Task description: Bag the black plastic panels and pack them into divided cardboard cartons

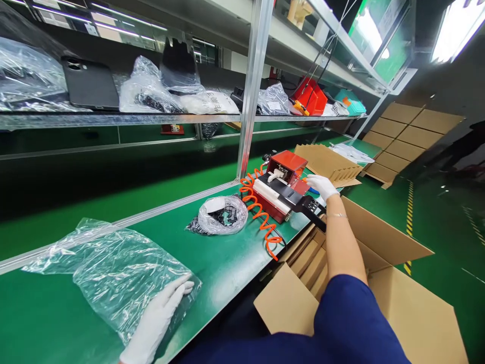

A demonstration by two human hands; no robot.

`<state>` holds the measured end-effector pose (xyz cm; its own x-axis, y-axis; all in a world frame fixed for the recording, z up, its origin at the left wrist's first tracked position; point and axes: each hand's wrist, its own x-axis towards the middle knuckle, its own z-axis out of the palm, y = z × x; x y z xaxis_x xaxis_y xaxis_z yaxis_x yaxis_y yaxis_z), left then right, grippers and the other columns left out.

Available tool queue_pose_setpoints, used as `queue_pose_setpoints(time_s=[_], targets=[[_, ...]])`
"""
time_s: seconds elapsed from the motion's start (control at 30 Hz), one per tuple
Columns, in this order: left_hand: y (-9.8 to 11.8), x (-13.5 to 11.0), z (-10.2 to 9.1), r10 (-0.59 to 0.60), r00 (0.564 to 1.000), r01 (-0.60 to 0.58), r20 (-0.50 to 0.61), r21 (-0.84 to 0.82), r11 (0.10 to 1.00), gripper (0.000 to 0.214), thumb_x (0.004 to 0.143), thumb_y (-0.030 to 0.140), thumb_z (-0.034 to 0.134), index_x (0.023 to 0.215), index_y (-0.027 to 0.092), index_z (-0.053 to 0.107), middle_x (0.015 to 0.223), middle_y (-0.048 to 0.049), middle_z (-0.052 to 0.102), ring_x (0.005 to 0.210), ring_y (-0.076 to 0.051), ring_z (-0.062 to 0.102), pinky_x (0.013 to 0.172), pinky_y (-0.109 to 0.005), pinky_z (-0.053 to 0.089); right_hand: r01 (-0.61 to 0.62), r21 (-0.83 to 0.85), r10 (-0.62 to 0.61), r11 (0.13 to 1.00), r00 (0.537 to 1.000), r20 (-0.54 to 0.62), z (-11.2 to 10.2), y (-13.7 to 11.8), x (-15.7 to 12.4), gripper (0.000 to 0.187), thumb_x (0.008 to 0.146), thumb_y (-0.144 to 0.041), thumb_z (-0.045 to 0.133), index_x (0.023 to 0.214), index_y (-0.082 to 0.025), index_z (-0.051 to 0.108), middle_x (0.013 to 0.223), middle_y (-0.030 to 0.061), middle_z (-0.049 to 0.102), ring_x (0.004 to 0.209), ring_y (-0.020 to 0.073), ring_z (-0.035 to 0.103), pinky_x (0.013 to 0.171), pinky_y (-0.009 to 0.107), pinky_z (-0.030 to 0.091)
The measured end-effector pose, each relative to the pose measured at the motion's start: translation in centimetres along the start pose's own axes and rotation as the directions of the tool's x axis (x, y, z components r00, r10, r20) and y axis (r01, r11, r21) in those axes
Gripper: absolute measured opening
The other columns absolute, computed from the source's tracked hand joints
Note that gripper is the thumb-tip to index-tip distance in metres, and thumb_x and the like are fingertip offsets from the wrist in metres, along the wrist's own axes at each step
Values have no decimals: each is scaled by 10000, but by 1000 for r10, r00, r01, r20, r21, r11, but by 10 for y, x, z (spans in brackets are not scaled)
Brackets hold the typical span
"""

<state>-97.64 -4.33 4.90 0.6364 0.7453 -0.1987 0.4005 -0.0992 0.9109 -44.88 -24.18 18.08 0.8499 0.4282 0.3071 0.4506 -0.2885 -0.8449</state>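
Note:
My left hand (159,316), in a white glove, lies flat with fingers stretched out on a large clear plastic bag (113,268) spread on the green table (227,258). My right hand (321,185), also gloved, reaches far out to the right side of a red and black machine (282,187) on the table; its fingers curl at the machine's edge, near something blue and orange that I cannot make out. An orange coiled hose (261,217) runs from the machine. A smaller bag with dark parts (222,215) lies between the two hands.
An open cardboard box (397,283) with dividers stands beside the table under my right arm. Flat cardboard (328,162) lies behind the machine, more stacked on the floor (409,136). A shelf (151,119) above holds bagged items and a phone case (89,83). A metal post (252,86) rises mid-table.

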Motion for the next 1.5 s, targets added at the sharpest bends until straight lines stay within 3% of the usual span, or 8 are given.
queue_pose_setpoints(time_s=[0.13,0.17,0.23,0.33,0.47,0.8,1.23,1.5], targets=[[-3,1,0,-18,1000,18,3,16,1000,526,849,611,517,1168,234,696,1188,-86,754,1113,-275,710,1115,-429,482,29,234,23,972,976,-215,-35,44,-76,364,857,-405,599,1125,-178,695,1173,108,736,1056,223,711,1020,398,543],[-4,1,0,-21,1000,21,2,16,1000,525,841,614,524,1158,234,700,1193,-86,752,1117,-277,708,1122,-429,474,12,278,74,960,952,-297,-41,60,-97,401,822,-415,624,1131,-168,690,1155,114,739,1042,223,714,1026,398,538],[-5,1,1,-24,1000,24,8,17,1000,530,836,609,532,1170,233,699,1210,-85,747,1132,-280,701,1134,-435,461,-119,462,325,879,858,-397,-47,92,-134,398,706,-384,711,1043,-173,710,1019,95,766,944,209,729,970,362,563],[-6,2,2,-26,1000,26,17,34,999,539,840,603,534,1192,228,697,1230,-83,740,1161,-282,687,1153,-455,436,-317,590,561,743,776,-288,-39,131,-177,335,598,-314,749,906,-186,726,867,89,773,808,214,735,812,343,609],[-8,2,4,16,1000,-15,-10,85,996,509,831,606,542,1135,244,732,1236,-73,739,1191,-288,672,1165,-456,415,-423,587,612,690,774,-163,-16,152,-209,293,583,-304,756,857,-203,740,859,108,779,789,240,744,720,345,622],[-7,1,9,73,997,-70,-9,176,982,504,827,573,524,1125,227,738,1263,-66,727,1212,-284,662,1148,-432,441,-447,624,612,641,788,-65,-1,148,-195,320,658,-349,763,936,-195,733,953,121,774,887,237,740,829,362,615],[-9,1,9,103,994,-107,29,228,968,582,838,593,470,1174,184,711,1254,-93,727,1194,-282,668,1147,-427,444,-394,676,616,623,779,-115,-7,127,-178,278,748,-371,681,974,-211,690,933,99,765,854,204,731,845,350,599],[-15,3,10,151,988,-153,29,254,955,556,848,567,455,1168,195,716,1216,-59,747,1158,-257,690,1113,-399,486,-392,723,665,568,737,-124,-9,112,-172,208,834,-330,582,961,-189,668,958,81,751,803,167,718,750,271,592]])
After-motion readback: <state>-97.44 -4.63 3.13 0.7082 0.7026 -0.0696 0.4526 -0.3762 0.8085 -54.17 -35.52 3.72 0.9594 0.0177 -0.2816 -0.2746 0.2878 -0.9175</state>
